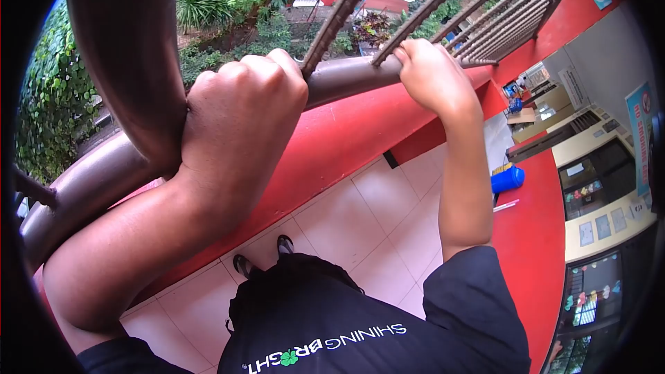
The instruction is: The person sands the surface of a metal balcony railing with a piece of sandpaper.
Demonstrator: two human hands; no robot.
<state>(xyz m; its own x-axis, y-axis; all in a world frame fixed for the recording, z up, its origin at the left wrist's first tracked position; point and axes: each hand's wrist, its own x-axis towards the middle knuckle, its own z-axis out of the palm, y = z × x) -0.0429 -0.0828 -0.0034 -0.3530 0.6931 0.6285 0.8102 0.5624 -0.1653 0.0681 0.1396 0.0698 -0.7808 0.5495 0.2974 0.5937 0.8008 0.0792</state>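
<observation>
A brown metal railing [353, 82] with a thick round lower pipe runs across the upper view. My left hand [242, 107] is closed in a fist over that pipe, beside a thick upright post [128, 48]. Further right, my right hand [436, 73] curls round the same pipe, next to a thin twisted bar [415, 14]. The undersides of both grips are hidden. My left forearm lies close along the pipe, and my right arm reaches out bent at the wrist.
Under the railing is a red ledge [332, 138]; pale floor tiles [367, 201] lie below. Green plants [228, 14] grow beyond the bars. To the right are a red wall [530, 256], a blue container [508, 179], windows [596, 173] and a no-smoking banner [640, 131].
</observation>
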